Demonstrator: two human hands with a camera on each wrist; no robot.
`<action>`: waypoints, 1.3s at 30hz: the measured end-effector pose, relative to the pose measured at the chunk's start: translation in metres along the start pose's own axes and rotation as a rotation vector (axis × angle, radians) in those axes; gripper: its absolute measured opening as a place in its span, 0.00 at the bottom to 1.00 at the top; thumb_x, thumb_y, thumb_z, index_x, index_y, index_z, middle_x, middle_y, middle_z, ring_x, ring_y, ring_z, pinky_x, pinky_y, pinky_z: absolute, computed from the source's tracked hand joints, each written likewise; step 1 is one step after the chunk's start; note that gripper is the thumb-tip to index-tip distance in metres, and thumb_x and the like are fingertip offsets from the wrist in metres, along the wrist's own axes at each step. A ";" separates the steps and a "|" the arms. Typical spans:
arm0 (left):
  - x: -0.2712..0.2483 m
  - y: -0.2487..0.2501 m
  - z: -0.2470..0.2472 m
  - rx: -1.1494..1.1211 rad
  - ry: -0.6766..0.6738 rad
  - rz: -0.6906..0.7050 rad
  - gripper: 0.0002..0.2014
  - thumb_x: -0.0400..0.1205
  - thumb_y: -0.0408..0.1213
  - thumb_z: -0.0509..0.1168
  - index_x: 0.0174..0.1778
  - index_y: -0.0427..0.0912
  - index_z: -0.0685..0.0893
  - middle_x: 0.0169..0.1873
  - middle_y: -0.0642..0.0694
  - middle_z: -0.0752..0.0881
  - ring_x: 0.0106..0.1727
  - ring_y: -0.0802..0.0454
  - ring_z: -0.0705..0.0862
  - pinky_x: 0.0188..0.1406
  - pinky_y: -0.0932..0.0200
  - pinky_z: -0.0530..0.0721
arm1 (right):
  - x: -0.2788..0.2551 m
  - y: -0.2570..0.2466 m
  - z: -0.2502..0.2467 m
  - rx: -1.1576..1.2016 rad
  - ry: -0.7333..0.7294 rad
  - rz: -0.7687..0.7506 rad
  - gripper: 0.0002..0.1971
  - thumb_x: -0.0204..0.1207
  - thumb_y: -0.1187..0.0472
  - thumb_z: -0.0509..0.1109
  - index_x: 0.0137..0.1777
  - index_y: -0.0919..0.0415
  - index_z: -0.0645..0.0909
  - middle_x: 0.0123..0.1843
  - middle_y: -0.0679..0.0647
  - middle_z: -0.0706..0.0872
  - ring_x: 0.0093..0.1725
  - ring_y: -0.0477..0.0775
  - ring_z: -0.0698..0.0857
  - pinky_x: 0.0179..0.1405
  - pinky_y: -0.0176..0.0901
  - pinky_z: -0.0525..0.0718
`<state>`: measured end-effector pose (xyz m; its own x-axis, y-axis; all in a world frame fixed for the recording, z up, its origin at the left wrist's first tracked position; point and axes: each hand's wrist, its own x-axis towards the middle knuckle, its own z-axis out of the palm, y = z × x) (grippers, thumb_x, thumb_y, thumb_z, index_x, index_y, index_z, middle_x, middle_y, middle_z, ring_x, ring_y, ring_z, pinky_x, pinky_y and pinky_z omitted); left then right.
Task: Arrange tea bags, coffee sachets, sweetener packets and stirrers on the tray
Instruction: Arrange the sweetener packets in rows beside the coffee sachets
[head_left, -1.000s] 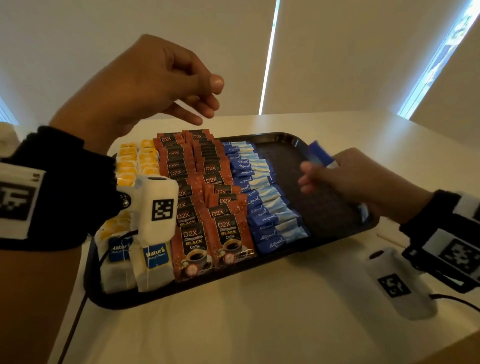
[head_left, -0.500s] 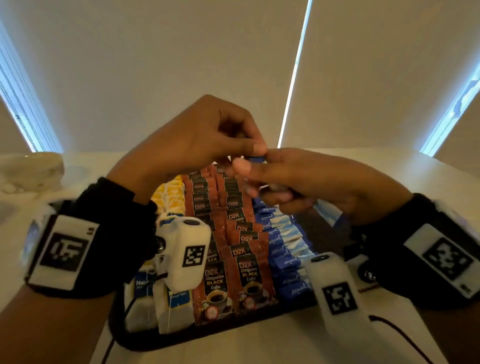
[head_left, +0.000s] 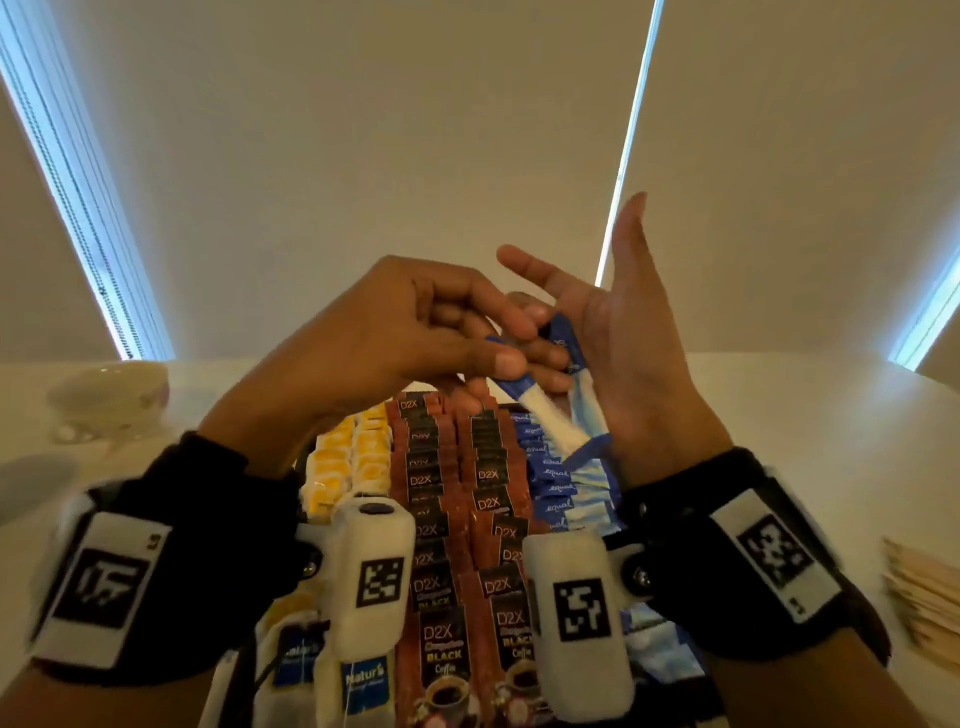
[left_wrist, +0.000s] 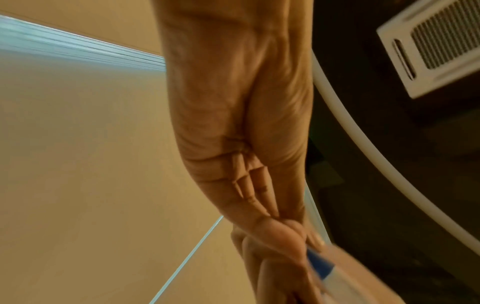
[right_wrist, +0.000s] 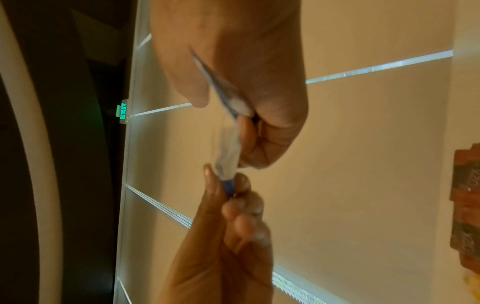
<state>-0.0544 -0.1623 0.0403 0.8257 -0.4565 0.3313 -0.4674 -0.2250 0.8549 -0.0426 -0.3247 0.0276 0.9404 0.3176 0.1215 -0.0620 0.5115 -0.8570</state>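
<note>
Left hand (head_left: 395, 338) pinches one sweetener packet (head_left: 530, 400); right hand (head_left: 634, 364), fingers spread, cradles further sweetener packets (head_left: 584, 400) above the tray's coffee sachets (head_left: 457, 519).

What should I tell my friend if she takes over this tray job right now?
Left hand: pinches one blue sweetener packet by its top, raised above the tray.
Right hand: fingers spread, more blue packets lying against the palm; whether the thumb clamps them cannot be told.
On the tray: tea bags in the left rows, coffee sachets in the middle, sweetener packets to their right.
Wooden stirrers lie on the table to the right, off the tray.
Left: lay down the packets in hand, then move the stirrers onto the tray.
</note>
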 end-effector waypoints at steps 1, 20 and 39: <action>0.001 -0.001 0.003 0.011 0.008 -0.005 0.14 0.66 0.34 0.73 0.47 0.39 0.86 0.29 0.48 0.89 0.29 0.55 0.88 0.29 0.64 0.86 | 0.000 0.003 0.001 0.025 -0.002 -0.002 0.44 0.70 0.23 0.45 0.67 0.60 0.75 0.27 0.51 0.67 0.21 0.46 0.58 0.29 0.41 0.50; 0.003 -0.002 0.005 0.060 0.421 0.317 0.08 0.66 0.38 0.75 0.41 0.44 0.88 0.42 0.50 0.91 0.50 0.53 0.89 0.54 0.56 0.87 | -0.010 -0.004 -0.006 0.094 0.264 -0.184 0.15 0.73 0.53 0.72 0.55 0.61 0.79 0.36 0.54 0.79 0.17 0.42 0.66 0.25 0.34 0.77; 0.007 -0.001 0.029 -0.088 0.234 -0.011 0.13 0.67 0.45 0.69 0.40 0.40 0.86 0.26 0.50 0.86 0.26 0.60 0.82 0.26 0.67 0.82 | -0.006 0.007 0.002 -0.318 0.198 -0.666 0.14 0.86 0.57 0.53 0.48 0.60 0.79 0.33 0.52 0.77 0.28 0.43 0.75 0.23 0.33 0.73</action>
<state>-0.0569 -0.1901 0.0301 0.8861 -0.2400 0.3965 -0.4371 -0.1479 0.8872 -0.0490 -0.3210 0.0217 0.7900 -0.1418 0.5965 0.6100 0.2807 -0.7410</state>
